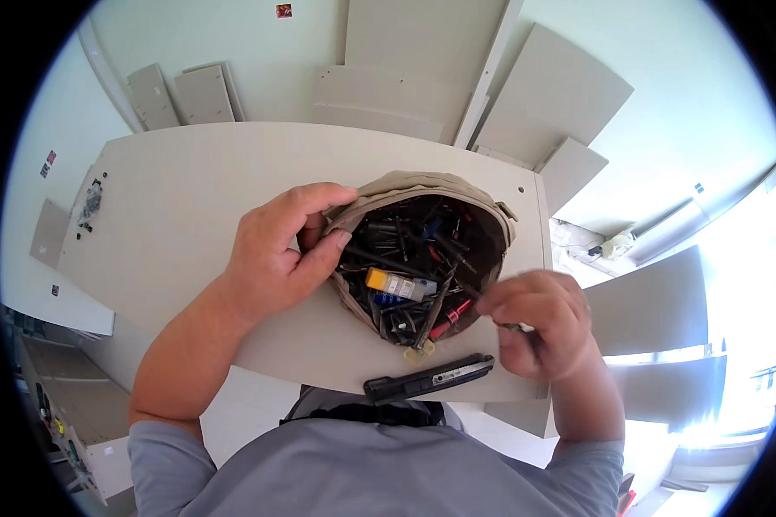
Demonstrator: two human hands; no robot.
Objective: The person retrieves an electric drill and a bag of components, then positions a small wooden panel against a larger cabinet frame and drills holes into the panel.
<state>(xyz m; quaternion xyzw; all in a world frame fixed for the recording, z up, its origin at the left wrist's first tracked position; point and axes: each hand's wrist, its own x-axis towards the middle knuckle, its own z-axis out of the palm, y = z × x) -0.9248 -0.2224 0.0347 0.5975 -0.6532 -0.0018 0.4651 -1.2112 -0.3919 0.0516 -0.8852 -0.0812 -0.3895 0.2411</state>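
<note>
A beige fabric tool bag [422,180] stands wide open on the pale board. My left hand [280,246] pinches its left rim between thumb and fingers. Inside lie many dark metal bits, a small clear case with a yellow end [397,283], a long drill bit [437,308] and a red tool [451,320]. My right hand [543,323], a little blurred, is closed at the bag's right edge. Something small shows at its fingers, too unclear to name. Just in front of the bag lies a black utility knife [428,379], touched by neither hand.
The pale board [172,189] forms the work surface, with small dark hardware in a clear bag [91,202] at its far left. Several panels [552,86] lean on the walls behind. A shelf unit [73,414] stands at the lower left, and more panels [651,302] are at the right.
</note>
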